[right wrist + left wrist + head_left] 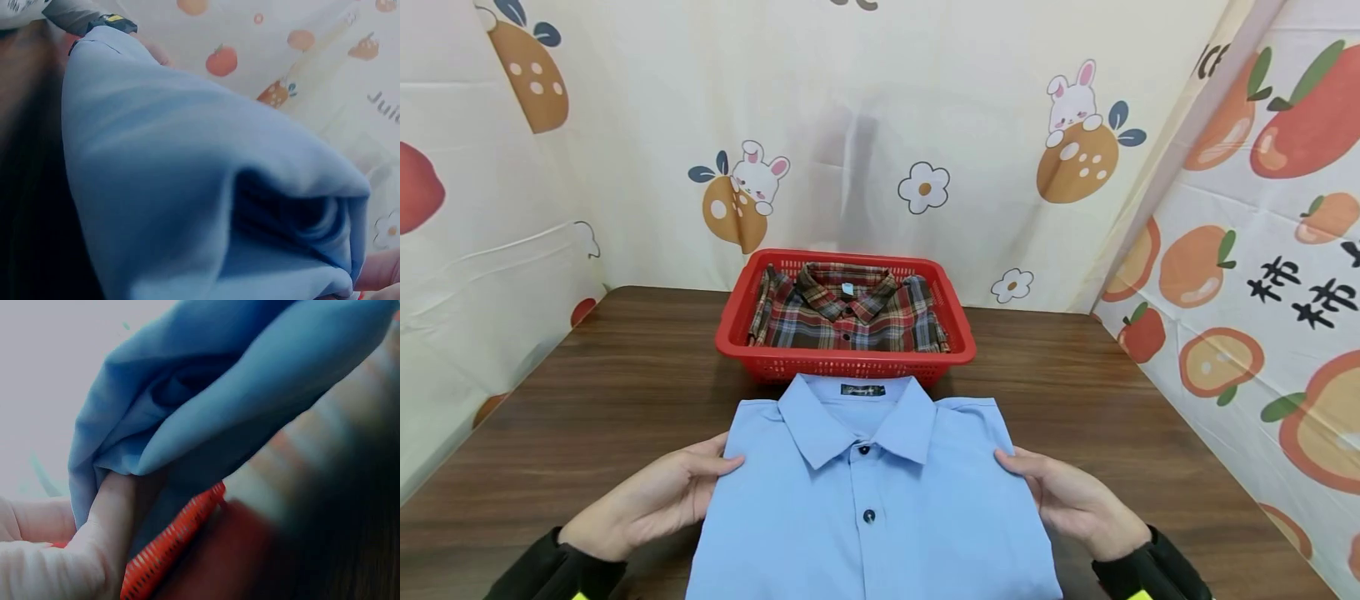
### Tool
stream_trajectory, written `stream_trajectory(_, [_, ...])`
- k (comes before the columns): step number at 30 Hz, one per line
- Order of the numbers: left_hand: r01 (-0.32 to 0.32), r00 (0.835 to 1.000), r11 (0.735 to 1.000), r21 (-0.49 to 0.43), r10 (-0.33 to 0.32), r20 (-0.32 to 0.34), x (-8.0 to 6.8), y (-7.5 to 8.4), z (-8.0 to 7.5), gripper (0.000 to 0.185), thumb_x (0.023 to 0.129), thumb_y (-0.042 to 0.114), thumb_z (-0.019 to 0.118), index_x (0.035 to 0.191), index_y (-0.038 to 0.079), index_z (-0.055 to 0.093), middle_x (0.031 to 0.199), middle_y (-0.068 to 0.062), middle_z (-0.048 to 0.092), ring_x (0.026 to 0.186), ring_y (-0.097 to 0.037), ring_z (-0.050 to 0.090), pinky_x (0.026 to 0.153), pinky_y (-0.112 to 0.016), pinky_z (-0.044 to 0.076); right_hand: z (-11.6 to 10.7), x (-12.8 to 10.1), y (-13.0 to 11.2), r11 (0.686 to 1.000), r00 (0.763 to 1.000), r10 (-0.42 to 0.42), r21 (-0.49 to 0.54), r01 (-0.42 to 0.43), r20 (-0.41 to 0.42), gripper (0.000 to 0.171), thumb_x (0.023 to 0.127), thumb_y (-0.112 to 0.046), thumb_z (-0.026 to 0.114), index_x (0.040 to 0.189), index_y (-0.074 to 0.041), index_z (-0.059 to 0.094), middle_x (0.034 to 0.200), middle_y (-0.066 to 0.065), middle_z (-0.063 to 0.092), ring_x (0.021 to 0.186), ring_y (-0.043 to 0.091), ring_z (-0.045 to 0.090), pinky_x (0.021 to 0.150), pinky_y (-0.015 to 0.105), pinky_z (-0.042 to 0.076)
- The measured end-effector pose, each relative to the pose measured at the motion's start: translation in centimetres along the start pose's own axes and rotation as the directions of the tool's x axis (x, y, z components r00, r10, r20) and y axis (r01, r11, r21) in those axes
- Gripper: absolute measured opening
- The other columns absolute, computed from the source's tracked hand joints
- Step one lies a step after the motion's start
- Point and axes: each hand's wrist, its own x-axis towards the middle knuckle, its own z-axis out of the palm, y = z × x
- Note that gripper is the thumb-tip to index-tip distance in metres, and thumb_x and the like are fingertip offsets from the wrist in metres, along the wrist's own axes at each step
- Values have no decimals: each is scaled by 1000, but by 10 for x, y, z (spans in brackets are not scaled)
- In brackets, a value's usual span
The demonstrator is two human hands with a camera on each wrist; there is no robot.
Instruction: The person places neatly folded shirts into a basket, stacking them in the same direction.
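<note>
A light blue collared shirt (925, 517), folded with its buttoned front up, spans the space between both hands. My left hand (658, 496) pinches its left side, thumb on top and the other fingers beneath. On the opposite side, my right hand (1078, 500) grips the edge the same way. Rolled layers of the blue shirt (250, 406) show above the fingers in the left wrist view. In the right wrist view the shirt (156, 144) hides most of the right hand (381, 272). Its collar overlaps the front of a red basket (842, 367) in the head view.
Inside the basket lies a folded plaid shirt (880, 333), collar up. The basket stands at the back of a brown wooden table (587, 400). Printed curtains (970, 108) hang behind the table and along both sides.
</note>
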Motion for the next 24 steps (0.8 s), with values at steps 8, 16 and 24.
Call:
stream_trajectory(8, [-24, 999, 999, -40, 25, 23, -8, 14, 23, 68, 106, 10, 23, 144, 15, -34, 136, -4, 52, 124, -14, 56, 107, -36, 46, 19, -19, -14, 1000, 995, -11, -9, 12, 102, 29, 107, -19, 28, 116, -15, 55, 113, -3, 67, 109, 7, 63, 95, 24, 53])
stream_trajectory(16, [-61, 997, 995, -82, 65, 48, -8, 53, 39, 69, 107, 11, 21, 143, 24, -37, 138, -8, 53, 126, -18, 56, 107, -39, 44, 39, -19, -51, 1000, 996, -26, -9, 27, 87, 27, 106, -21, 31, 118, -11, 53, 112, 2, 66, 107, 11, 65, 95, 29, 54])
stream_trajectory(24, [-51, 998, 974, -222, 56, 17, 18, 113, 37, 38, 106, 13, 24, 144, 18, 23, 124, -12, 56, 114, -21, 63, 100, -38, 51, 56, 12, -108, 998, 1000, -13, 63, 15, -23, 24, 103, -25, 41, 102, -5, 54, 93, 5, 69, 89, 13, 71, 79, 26, 59])
